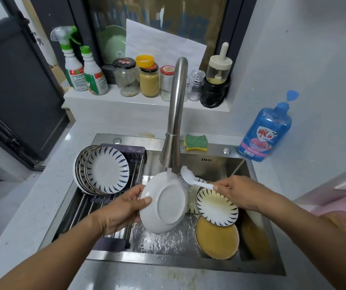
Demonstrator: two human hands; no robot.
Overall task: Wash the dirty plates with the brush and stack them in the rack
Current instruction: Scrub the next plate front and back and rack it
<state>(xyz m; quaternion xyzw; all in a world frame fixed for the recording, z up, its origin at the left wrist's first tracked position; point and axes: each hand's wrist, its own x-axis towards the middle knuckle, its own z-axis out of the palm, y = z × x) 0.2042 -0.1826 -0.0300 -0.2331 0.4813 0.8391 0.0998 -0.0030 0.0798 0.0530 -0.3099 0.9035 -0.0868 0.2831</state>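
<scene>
My left hand (pixel 124 208) grips a white plate (pixel 163 204) by its left rim, holding it tilted with its underside toward me under the tap (pixel 175 114). My right hand (pixel 237 190) holds the handle of a white brush (pixel 191 177), whose bristles touch the plate's upper right edge. Water runs onto the plate. Several blue-patterned plates (pixel 102 170) stand on edge in the rack (pixel 96 206) over the sink's left half. Dirty plates lie in the sink on the right: a patterned one (pixel 217 205) and below it one with yellow residue (pixel 217 237).
The steel sink (pixel 189 262) has a green and yellow sponge (pixel 196 142) on its back rim. A blue soap bottle (pixel 265 130) stands at the right. Jars (pixel 149 78) and spray bottles (pixel 82 65) line the window ledge behind the tap.
</scene>
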